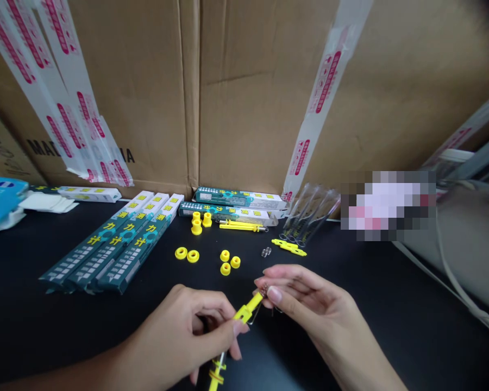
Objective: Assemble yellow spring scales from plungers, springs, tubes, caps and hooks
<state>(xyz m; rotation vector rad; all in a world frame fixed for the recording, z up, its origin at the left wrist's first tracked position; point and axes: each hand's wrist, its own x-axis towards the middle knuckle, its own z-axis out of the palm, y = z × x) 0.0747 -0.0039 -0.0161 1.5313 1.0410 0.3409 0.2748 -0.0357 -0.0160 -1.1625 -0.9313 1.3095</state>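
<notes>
My left hand (195, 331) is closed around a thin yellow plastic rod (244, 313) that runs from bottom centre up to the right. Fingertips of my right hand (305, 304) pinch the rod's upper end, where a small metal spring or hook (264, 290) shows. Both hands hover over a black table (391, 304). Just beyond them lie several small yellow rings (227, 261), a loose metal spring (266, 251) and a flat yellow strip (289, 247).
Three long dark green boxes (114, 241) lie side by side at left, with two more (236, 203) against the cardboard wall (244, 92). Clear tubes (309, 214) rest at right of centre. A blue packet (0, 201) sits at far left, a grey bag (468, 244) at right.
</notes>
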